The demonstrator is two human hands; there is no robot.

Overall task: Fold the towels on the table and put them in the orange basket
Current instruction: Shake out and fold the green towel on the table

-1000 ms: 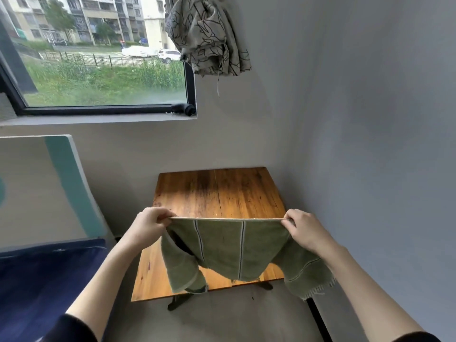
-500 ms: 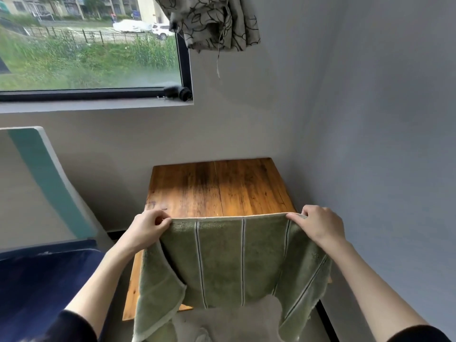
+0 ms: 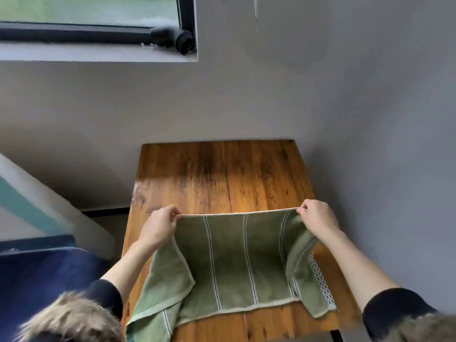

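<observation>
A green towel (image 3: 232, 262) with thin white stripes hangs stretched between my hands over the wooden table (image 3: 222, 174). My left hand (image 3: 159, 225) pinches its upper left corner and my right hand (image 3: 318, 218) pinches its upper right corner. The top edge is pulled taut between them. The towel's lower part drapes onto the near half of the table, with its side flaps folded inward. The orange basket is not in view.
The table stands in a corner, with grey walls behind it and to its right. A window with a black frame (image 3: 98, 33) is up left. A blue and white piece of furniture (image 3: 37, 267) stands left of the table.
The view has tilted down and moved closer to the table. The towel, held up in the air before, now hangs lower with its bottom lying on the tabletop.
</observation>
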